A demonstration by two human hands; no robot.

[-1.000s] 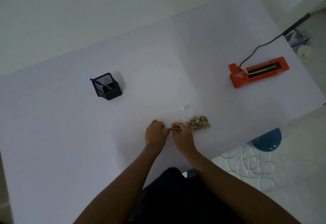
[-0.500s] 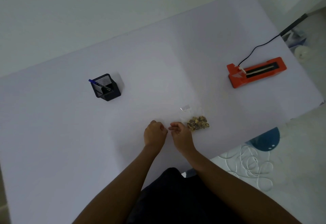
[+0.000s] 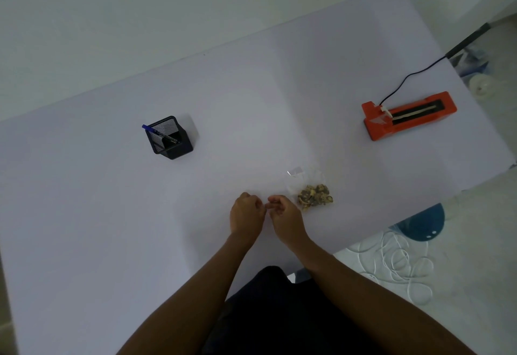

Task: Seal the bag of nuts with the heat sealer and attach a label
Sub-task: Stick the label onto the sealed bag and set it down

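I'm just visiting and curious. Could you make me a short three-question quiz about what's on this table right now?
1. True or false: the bag of nuts lies inside the orange heat sealer.
2. What sticks out of the black mesh pen holder?
A. scissors
B. a blue pen
C. a ruler
3. Fill in: the bag lies just beside the ____ hand.

Key:
1. False; it lies on the table, apart from the sealer.
2. B, the blue pen.
3. Right hand; the left hand is farther away.
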